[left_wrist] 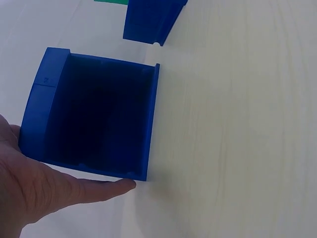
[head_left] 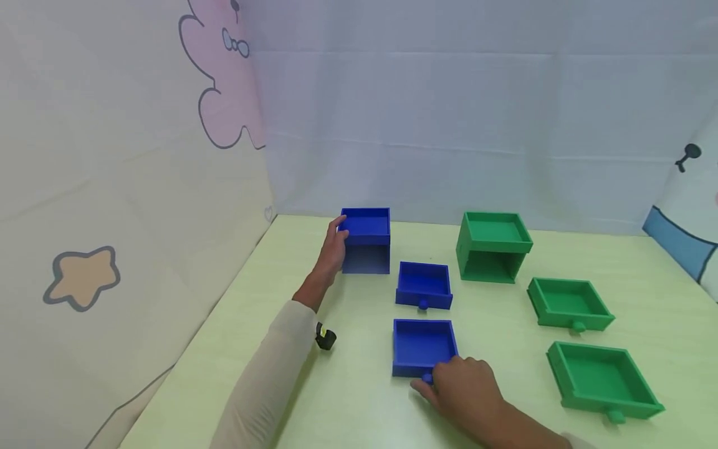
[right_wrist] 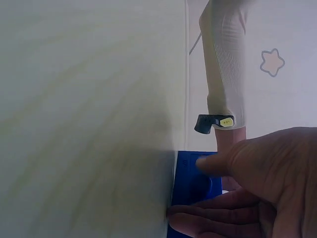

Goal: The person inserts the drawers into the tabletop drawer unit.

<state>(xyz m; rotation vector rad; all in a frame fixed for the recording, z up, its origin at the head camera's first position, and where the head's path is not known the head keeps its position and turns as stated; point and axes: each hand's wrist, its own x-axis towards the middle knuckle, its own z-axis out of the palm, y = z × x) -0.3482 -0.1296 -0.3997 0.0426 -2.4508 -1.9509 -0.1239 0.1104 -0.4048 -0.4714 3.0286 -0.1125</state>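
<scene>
The blue cabinet [head_left: 366,240], a small box with a recessed top and an empty front opening, stands at the back left. My left hand [head_left: 332,249] rests against its left side, fingers at the top edge; in the left wrist view the thumb [left_wrist: 106,191] lies straight along that wall. Nearest me lies a blue drawer [head_left: 423,346] with a round knob [right_wrist: 202,186]. My right hand [head_left: 468,390] has thumb and fingers on either side of this knob, pinching it. Another blue drawer [head_left: 424,284] sits between it and the cabinet, touched by neither hand.
A green cabinet [head_left: 496,246] with an open front stands at the back right. Two green drawers, one farther [head_left: 571,302] and one nearer [head_left: 604,374], lie before it, knobs toward me. A white cloth [head_left: 421,125] hangs behind the pale wooden table [head_left: 336,399].
</scene>
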